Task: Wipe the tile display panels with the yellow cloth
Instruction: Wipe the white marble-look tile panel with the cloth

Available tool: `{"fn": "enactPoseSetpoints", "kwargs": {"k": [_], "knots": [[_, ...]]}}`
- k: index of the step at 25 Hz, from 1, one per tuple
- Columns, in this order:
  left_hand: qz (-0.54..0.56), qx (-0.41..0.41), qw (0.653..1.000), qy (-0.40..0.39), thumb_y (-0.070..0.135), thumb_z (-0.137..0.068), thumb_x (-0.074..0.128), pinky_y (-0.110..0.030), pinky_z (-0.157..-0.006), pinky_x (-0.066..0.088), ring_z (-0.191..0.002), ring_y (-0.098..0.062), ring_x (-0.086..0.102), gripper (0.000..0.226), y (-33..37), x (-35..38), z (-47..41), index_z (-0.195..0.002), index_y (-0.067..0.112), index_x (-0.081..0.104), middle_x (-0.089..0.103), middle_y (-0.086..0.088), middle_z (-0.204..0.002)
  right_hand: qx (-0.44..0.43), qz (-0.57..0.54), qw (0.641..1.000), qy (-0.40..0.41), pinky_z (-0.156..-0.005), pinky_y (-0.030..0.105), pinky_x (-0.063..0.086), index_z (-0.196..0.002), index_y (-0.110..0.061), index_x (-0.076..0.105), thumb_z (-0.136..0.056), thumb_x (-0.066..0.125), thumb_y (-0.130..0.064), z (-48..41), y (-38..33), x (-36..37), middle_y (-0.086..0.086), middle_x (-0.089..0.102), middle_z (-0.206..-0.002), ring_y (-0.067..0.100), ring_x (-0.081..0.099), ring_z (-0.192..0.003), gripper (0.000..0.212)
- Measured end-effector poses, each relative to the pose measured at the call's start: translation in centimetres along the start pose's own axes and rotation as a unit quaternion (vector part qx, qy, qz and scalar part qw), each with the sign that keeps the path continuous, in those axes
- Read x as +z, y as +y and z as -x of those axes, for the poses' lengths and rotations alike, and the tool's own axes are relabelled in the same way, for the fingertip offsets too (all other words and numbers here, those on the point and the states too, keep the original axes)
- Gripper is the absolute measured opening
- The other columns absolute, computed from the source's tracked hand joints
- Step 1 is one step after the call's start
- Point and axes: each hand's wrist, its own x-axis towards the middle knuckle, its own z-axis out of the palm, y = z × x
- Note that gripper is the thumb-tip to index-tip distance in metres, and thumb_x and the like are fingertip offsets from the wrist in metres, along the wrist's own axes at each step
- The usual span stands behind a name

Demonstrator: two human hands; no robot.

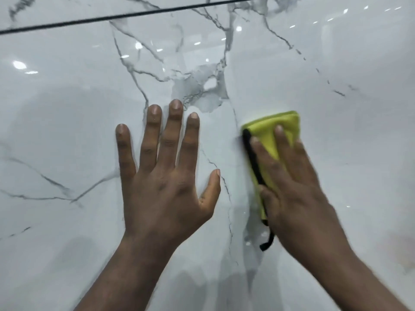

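Observation:
A glossy white tile panel (pixel 336 63) with grey marble veins fills the whole view. My left hand (pixel 166 182) lies flat on it with fingers spread and straight. To its right, my right hand (pixel 292 180) presses a folded yellow cloth (pixel 269 140) with a black edge against the panel. The fingers lie straight across the cloth, and the thumb rests by its black edge. Most of the cloth is hidden under the hand. A black loop hangs from the cloth's lower end.
A dark joint line (pixel 134 15) runs across the top, with another marble panel (pixel 67 7) above it. Ceiling lights reflect as bright spots on the glossy surface.

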Motion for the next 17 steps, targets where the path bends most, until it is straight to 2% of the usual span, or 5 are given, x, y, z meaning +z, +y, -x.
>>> {"fn": "enactPoseSetpoints", "kwargs": {"k": [3,9,11,13,17], "knots": [[-0.007,-0.002,1.000,-0.003,0.055,-0.099,0.056,-0.072,-0.130,0.003,-0.166,-0.040,0.013,0.090,0.4,0.3,-0.1,-0.170,0.007,0.029,0.021,-0.017,-0.178,0.093,-0.035,0.995,0.021,-0.120,0.018,0.013,-0.160,-0.059,0.013,-0.099,0.068,-0.009,-3.9,2.3,-2.0,-0.022,-0.005,-0.174,0.008,0.000,-0.162,0.096],[0.005,0.000,1.000,-0.010,0.052,-0.102,0.052,-0.075,-0.127,-0.003,-0.167,-0.042,0.002,0.093,1.0,0.4,0.1,-0.171,0.003,0.016,0.009,-0.020,-0.180,-0.018,0.001,1.000,0.012,-0.121,0.026,0.027,-0.163,-0.051,0.020,-0.099,0.066,-0.004,-3.0,-2.3,-1.4,-0.023,0.000,-0.174,0.010,0.004,-0.162,0.092],[0.012,-0.002,1.000,-0.018,0.054,-0.101,0.052,-0.073,-0.127,-0.009,-0.167,-0.040,-0.004,0.096,1.0,0.5,0.3,-0.172,0.004,0.010,0.001,-0.020,-0.180,0.014,-0.001,1.000,-0.015,-0.110,0.029,0.039,-0.160,-0.060,0.019,-0.102,0.065,-0.008,0.9,-1.7,-0.5,-0.032,0.000,-0.171,0.005,0.008,-0.161,0.090],[0.020,-0.009,1.000,-0.018,0.053,-0.100,0.054,-0.073,-0.126,-0.012,-0.166,-0.041,-0.006,0.098,1.3,0.4,0.4,-0.172,0.002,0.010,0.000,-0.021,-0.180,0.057,-0.019,0.998,-0.003,-0.118,0.036,0.039,-0.157,-0.063,0.021,-0.102,0.065,-0.008,0.6,0.3,-1.5,-0.034,0.002,-0.170,0.001,0.013,-0.159,0.089],[0.014,-0.052,0.998,-0.032,0.051,-0.094,0.062,-0.083,-0.122,-0.003,-0.163,-0.050,0.006,0.094,3.1,0.4,-0.5,-0.165,-0.003,0.030,0.016,-0.029,-0.174,0.106,-0.039,0.992,0.050,-0.108,0.009,0.025,-0.158,-0.061,0.020,-0.099,0.063,-0.003,-6.3,1.0,-4.2,-0.027,0.003,-0.172,0.003,0.016,-0.158,0.094]]}}
